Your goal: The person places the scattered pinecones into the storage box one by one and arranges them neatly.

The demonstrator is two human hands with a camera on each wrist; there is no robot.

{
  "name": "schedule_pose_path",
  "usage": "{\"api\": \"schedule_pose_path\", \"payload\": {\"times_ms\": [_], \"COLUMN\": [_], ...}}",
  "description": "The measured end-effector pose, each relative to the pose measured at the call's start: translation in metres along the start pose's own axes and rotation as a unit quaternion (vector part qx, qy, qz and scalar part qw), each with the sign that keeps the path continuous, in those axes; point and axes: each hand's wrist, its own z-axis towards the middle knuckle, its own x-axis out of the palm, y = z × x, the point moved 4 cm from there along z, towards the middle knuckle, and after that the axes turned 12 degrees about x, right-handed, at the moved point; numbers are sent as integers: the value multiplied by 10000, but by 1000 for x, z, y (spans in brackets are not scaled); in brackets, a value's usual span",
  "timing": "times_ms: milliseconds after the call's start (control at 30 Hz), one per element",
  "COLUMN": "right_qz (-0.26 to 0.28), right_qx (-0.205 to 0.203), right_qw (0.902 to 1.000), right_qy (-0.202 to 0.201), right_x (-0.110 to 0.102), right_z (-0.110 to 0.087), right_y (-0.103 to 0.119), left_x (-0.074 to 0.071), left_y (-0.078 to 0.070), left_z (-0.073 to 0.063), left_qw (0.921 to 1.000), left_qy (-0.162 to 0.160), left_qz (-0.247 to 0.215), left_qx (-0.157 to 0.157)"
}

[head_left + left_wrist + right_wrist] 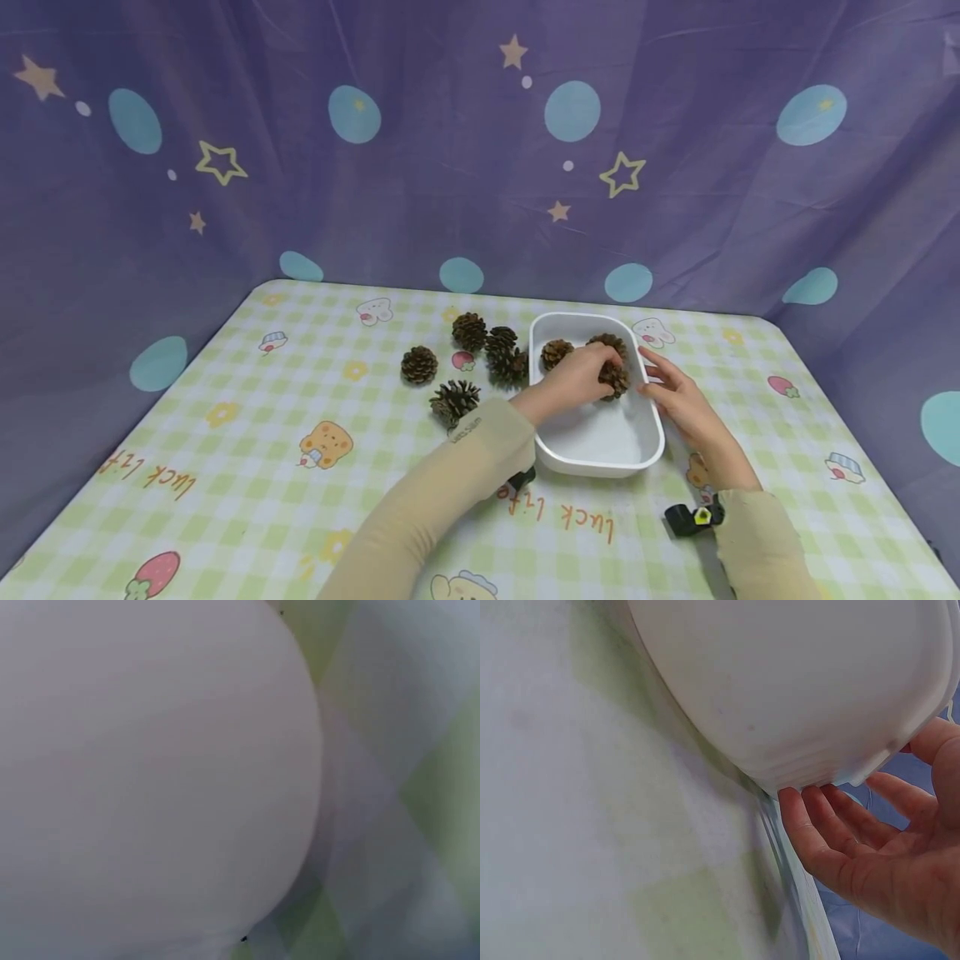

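A white rectangular bin (600, 463) stands on the table with pine cones in its far half. Reaching over its left wall, my left hand (573, 379) has its thumb and fingers curved round a pine cone (616, 381). Beside that one lie another pine cone (557, 353) and a further pine cone (609, 342), partly behind my fingers. Against the bin's right wall rests my right hand (682, 400), its fingertips touching the outside; the right wrist view shows these fingers (840, 825) loosely extended. Only the bin's outer wall (157, 780) and tablecloth fill the left wrist view.
Left of the bin, several loose pine cones lie on the checked tablecloth (255, 467), among them one pine cone (418, 365) farthest left and a spiky pine cone (454, 403) near my left sleeve. A purple curtain (450, 167) hangs behind the table.
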Motion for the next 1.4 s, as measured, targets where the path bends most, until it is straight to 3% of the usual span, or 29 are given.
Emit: {"api": "schedule_pose_path", "payload": {"times_ms": [600,1000,1400], "right_qz": [70,55,48], "right_qx": [13,11,6], "right_qw": [10000,10000,10000], "right_qy": [53,43,29], "right_x": [2,0,0], "right_z": [-3,-1,-2], "right_y": [3,1,1], "left_x": [-1,-4,-18], "left_y": [-1,-3,-5], "left_z": [2,-4,-16], "left_qw": [9998,9993,9985], "left_qy": [-37,-68,-66], "left_qz": [182,257,376], "left_qx": [-11,252,404]}}
